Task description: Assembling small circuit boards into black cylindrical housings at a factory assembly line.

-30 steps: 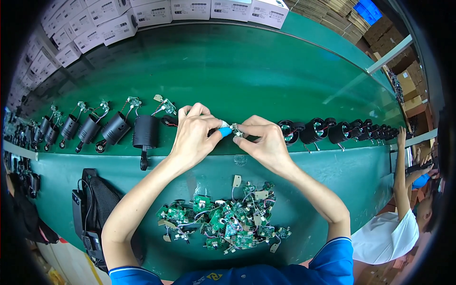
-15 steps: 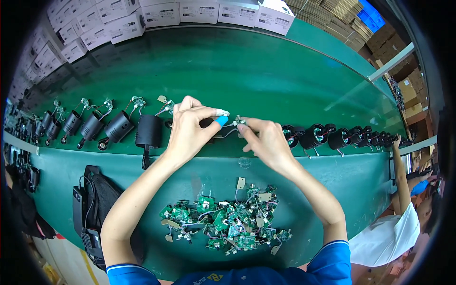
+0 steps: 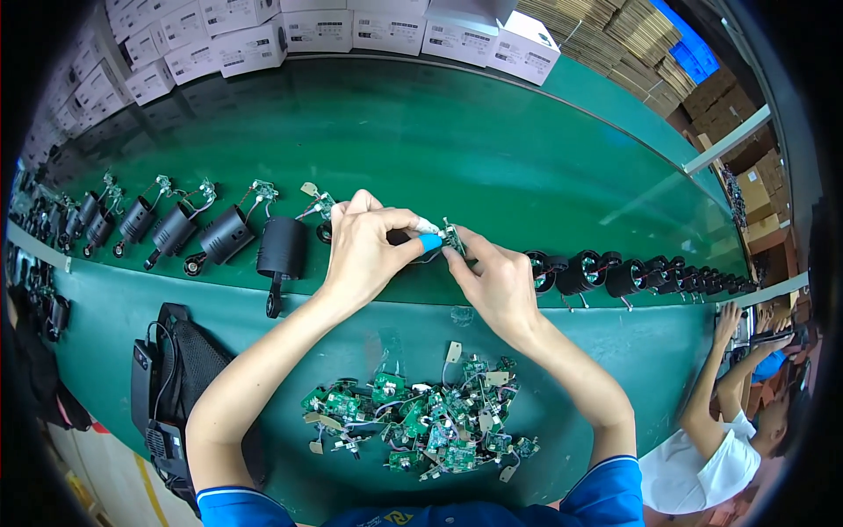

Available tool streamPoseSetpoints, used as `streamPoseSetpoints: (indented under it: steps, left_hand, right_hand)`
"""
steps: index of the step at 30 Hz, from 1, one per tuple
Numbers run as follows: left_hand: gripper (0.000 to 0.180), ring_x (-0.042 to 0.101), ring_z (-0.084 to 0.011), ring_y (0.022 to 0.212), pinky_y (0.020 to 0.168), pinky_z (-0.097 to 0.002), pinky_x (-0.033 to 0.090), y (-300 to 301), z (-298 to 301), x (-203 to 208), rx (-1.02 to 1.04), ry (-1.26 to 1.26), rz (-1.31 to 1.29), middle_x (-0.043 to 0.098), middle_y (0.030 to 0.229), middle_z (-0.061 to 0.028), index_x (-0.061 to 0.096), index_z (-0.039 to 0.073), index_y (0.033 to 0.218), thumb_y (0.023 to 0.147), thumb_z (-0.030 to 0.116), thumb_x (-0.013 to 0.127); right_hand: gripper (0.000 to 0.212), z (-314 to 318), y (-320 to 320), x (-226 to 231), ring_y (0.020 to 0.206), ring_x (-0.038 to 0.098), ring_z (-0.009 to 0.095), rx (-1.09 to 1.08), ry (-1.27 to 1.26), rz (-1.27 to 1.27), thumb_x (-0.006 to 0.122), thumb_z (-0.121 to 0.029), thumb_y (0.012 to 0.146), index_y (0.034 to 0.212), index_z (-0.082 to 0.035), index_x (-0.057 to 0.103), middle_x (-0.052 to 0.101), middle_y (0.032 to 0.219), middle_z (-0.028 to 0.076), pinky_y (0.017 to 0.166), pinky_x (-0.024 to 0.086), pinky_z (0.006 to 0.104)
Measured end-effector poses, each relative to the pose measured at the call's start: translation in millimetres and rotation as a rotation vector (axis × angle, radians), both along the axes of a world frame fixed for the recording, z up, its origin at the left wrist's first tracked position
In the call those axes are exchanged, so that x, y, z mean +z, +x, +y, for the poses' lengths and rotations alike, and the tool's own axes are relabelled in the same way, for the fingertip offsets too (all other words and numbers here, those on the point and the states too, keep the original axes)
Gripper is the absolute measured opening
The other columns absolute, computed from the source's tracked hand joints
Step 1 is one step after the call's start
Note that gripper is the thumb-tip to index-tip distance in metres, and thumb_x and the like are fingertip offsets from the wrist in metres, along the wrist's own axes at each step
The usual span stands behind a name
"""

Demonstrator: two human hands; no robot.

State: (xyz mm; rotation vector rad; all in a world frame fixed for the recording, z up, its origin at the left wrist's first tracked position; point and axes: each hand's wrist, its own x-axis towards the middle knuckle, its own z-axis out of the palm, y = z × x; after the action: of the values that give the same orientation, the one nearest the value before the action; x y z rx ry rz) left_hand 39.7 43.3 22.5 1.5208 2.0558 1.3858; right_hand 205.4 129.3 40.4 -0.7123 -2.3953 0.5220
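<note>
My left hand [image 3: 373, 246], with a white cover on one fingertip and a blue one on another, is pinched at the edge of a small green circuit board [image 3: 451, 235]. What looks like a small white wire plug [image 3: 443, 234] sits at its fingertips, mostly hidden. From the other side, the thumb and forefinger of my right hand [image 3: 499, 277] grip that board. A dark part [image 3: 399, 237] shows partly behind my left fingers. Just left of that hand stands a black cylindrical housing [image 3: 282, 248] with a small board [image 3: 323, 206] on wires beside it.
Nearer me lies a pile of green circuit boards [image 3: 421, 417] with wires. More black housings line the bench at left and right [image 3: 581, 272]. A black mesh bag [image 3: 189, 351] lies at left. White boxes [image 3: 395, 31] are stacked behind. A co-worker in white [image 3: 702, 465] is at right.
My left fingertips have come right, up to the circuit board; before, a gap lay between them. The board is turned more upright in my right fingers. The co-worker's arms have moved.
</note>
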Motion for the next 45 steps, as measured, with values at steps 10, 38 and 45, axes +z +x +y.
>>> streamPoseSetpoints:
  steps: [10, 38, 45]
  left_hand:
    - [0.006, 0.044, -0.0149, 0.079, 0.085, -0.0323, 0.030, 2.5, -1.4, 3.1, 0.045, 0.040, 0.100, 0.064, 0.069, 0.0034, 0.073, 0.012, 0.076, 0.070, 0.014, 0.073]
    - [0.012, 0.053, -0.0189, 0.088, 0.089, -0.0399, 0.035, -0.3, -14.2, -8.1, -0.037, 0.198, 0.572, 0.068, 0.078, -0.0013, 0.073, 0.009, 0.085, 0.073, 0.011, 0.069]
    - [0.017, 0.056, -0.0211, 0.087, 0.085, -0.0381, 0.041, -14.7, 0.9, 9.3, 0.045, -0.028, 0.655, 0.069, 0.081, -0.0029, 0.075, 0.010, 0.088, 0.072, 0.014, 0.070]
  right_hand:
    - [0.019, -3.4, -6.7, 4.5, 0.043, 0.048, 0.015, 0.044, 0.172, -0.034, 0.069, -0.002, 0.078, 0.097, 0.001, 0.071, 0.064, 0.067, 0.006, 0.041, 0.037, 0.0308]
    - [0.020, -4.3, -3.4, 2.6, 0.046, 0.057, 0.025, 0.163, 0.113, -0.158, 0.068, -0.012, 0.081, 0.097, 0.001, 0.070, 0.067, 0.066, 0.009, 0.045, 0.043, 0.0341]
    - [0.024, -6.3, -8.0, 44.8, 0.048, 0.060, 0.022, -0.008, 0.090, -0.453, 0.068, -0.013, 0.085, 0.103, 0.002, 0.069, 0.069, 0.072, 0.009, 0.048, 0.047, 0.0302]
